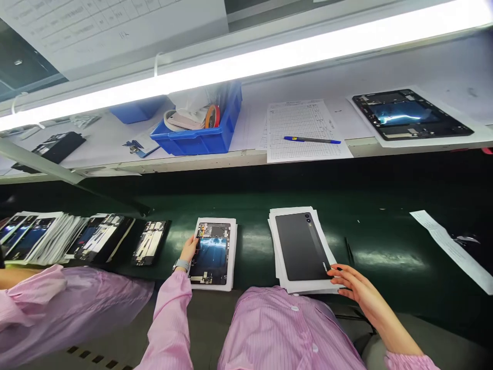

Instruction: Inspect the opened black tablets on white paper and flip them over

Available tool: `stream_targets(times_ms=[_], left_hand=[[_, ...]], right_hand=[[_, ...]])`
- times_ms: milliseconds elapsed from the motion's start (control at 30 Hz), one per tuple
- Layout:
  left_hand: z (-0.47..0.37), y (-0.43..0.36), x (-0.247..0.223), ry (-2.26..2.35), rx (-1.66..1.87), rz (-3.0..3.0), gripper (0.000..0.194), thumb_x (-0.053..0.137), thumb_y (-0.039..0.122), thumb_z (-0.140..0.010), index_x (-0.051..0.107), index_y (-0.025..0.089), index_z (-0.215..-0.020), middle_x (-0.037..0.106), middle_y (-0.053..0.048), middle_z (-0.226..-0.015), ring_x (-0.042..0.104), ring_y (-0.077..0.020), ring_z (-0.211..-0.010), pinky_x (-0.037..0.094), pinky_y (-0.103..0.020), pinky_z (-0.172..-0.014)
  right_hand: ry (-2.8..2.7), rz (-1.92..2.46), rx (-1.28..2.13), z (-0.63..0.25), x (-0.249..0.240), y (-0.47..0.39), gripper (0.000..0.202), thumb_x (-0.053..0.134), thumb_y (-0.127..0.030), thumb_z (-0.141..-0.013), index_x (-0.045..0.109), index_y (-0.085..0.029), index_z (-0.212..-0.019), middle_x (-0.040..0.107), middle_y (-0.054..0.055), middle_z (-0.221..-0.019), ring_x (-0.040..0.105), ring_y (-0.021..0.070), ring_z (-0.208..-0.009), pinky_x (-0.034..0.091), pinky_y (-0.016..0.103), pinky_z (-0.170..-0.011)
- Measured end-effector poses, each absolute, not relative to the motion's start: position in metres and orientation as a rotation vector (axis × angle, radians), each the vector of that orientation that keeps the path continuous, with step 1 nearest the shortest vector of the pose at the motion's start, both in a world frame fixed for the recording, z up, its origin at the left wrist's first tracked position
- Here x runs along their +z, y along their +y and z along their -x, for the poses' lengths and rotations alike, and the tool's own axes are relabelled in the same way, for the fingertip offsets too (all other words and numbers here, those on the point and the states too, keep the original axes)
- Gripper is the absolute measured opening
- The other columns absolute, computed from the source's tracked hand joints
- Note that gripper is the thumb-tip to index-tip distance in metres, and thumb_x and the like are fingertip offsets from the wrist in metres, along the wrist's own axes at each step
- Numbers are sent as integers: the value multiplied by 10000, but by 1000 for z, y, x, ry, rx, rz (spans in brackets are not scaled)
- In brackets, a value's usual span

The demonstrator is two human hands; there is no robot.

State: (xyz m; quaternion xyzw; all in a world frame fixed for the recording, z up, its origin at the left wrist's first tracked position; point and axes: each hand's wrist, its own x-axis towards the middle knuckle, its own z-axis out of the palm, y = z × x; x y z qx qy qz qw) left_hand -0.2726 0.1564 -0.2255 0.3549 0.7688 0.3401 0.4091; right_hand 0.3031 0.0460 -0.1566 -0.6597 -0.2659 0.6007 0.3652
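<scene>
My left hand, with a watch at the wrist, grips the left edge of an opened tablet. The tablet's inside faces up, with circuit boards and a shiny dark battery area, and it lies on white sheets. To its right, a dark grey tablet back with two camera rings lies on another stack of white sheets. My right hand is at that tablet's lower right corner, its fingers stretched out and apart. Whether the fingertips press on it, I cannot tell.
Left on the green bench stand a single tablet part and rows of several more; a co-worker's pink sleeve is beside them. The shelf holds a blue bin, forms, a pen and another opened tablet. A paper strip lies right.
</scene>
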Motion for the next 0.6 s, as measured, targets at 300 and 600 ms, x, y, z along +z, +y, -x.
stream_targets(times_ms=[300,600], left_hand=[[221,145,-199,2164,766,-1220,194,537,199,-807,624,180,-980,520,-205,-1322,212,-442,-1462,148,-592,-1186],[-2,105,-250,1349,418,-1259,119,595,263,-900,672,172,-899,672,-9,-698,637,-161,-585,513,-299,-620]], right_hand=[[-798,2037,1124,-315,-220,55,199,656,-332,-986,668,-154,-1074,700,55,-1046,688,203,-890,579,396,-801],[-1136,2200,1031,-319,-235,54,146,667,-305,-983,683,-160,-991,700,39,-1003,679,189,-852,577,376,-785]])
